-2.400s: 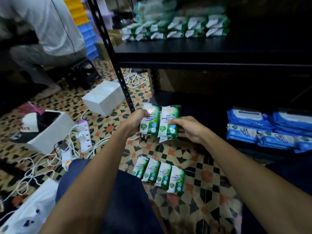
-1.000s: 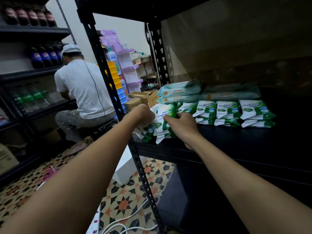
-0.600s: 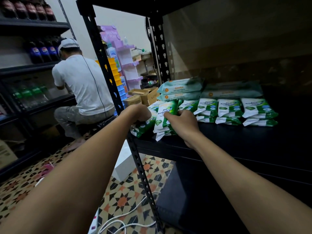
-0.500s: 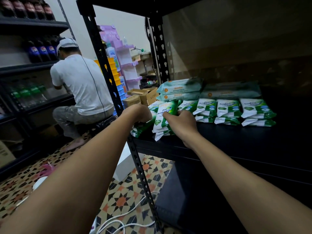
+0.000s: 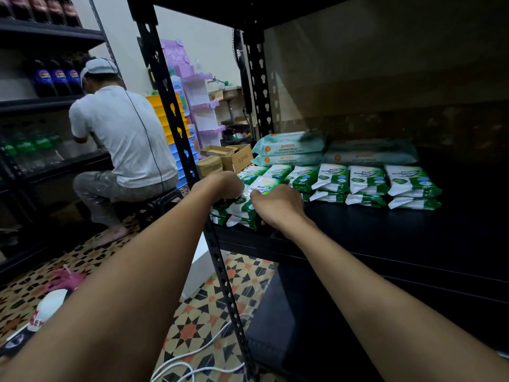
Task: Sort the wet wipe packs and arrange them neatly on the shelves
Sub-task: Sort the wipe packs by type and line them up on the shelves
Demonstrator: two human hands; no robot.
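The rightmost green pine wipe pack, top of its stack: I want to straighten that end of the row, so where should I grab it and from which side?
Take the top pine wipe pack across its two long edges, coming from the open shelf front. It lies flat on another pack with its crimped short end facing you, and its right side is free, so fingers can probably slip round there easily.

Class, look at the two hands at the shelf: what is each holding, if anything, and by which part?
Both hands hold green wipe packs at the shelf's front left corner, gripped at their upper ends: left hand, right hand.
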